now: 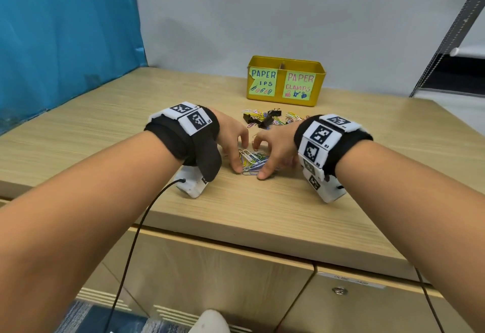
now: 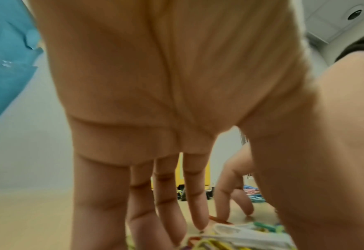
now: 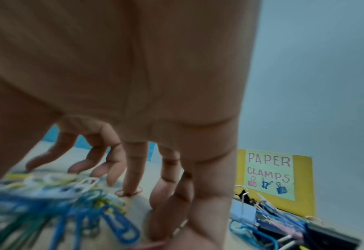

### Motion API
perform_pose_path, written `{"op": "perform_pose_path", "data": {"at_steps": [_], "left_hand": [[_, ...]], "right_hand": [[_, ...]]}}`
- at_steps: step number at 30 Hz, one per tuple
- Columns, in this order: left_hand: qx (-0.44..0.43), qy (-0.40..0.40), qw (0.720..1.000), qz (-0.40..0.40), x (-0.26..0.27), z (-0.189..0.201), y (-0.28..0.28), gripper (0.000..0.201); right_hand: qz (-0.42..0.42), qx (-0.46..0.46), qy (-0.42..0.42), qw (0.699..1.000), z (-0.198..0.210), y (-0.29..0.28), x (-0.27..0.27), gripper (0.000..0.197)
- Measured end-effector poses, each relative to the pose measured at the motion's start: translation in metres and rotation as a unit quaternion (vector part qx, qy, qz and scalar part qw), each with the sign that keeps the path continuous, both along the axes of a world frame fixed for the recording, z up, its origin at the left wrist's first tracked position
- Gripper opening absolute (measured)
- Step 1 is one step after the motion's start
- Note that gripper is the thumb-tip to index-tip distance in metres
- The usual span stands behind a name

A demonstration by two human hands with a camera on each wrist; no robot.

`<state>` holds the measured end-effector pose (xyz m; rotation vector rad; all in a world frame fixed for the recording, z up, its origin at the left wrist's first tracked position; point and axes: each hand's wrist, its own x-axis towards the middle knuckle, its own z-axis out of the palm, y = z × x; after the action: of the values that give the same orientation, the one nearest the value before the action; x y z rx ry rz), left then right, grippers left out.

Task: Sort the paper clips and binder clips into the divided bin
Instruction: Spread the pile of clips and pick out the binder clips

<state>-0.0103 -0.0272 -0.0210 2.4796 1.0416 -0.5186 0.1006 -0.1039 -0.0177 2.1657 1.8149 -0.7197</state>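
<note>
A small heap of coloured paper clips (image 1: 253, 163) (image 2: 241, 236) (image 3: 59, 203) lies on the wooden table between my hands. My left hand (image 1: 231, 136) (image 2: 155, 101) stands on its fingertips at the heap's left side, fingers straight down. My right hand (image 1: 275, 146) (image 3: 134, 84) does the same on the right side, its thumb at the near edge. Neither hand holds anything. Behind them lies a mixed pile (image 1: 267, 119) (image 3: 283, 228) of paper clips and black binder clips (image 3: 331, 236). The yellow divided bin (image 1: 319, 83) (image 3: 303, 177) stands further back, labelled paper clips on the left and paper clamps on the right.
A blue panel (image 1: 65, 31) runs along the table's left side, with a grey wall behind. A metal rail (image 1: 446, 31) slants at the far right. The table's front edge (image 1: 262, 238) lies close below my wrists, over cabinet doors. A black cable (image 1: 136, 227) hangs from my left wrist.
</note>
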Motion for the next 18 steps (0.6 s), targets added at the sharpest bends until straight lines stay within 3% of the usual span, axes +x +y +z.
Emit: {"op": "perform_pose_path", "data": {"at_steps": [9,12,15,18], "left_hand": [[0.037,-0.014,0.999,0.01,0.005,-0.003,-0.011,0.043],[0.065,-0.041,0.997,0.015,0.006,-0.002,-0.012,0.035],[0.052,-0.055,0.997,0.022,0.008,0.0,-0.013,0.041],[-0.015,-0.058,0.998,0.028,0.008,0.005,-0.015,0.059]], "right_hand": [[0.05,0.094,-0.088,0.99,0.001,-0.003,-0.01,0.041],[0.032,0.116,-0.079,0.99,0.0,-0.002,-0.001,0.029],[-0.015,0.12,-0.006,0.993,-0.001,-0.002,0.008,0.028],[-0.05,0.104,0.043,0.992,-0.003,-0.004,0.011,0.027]]}}
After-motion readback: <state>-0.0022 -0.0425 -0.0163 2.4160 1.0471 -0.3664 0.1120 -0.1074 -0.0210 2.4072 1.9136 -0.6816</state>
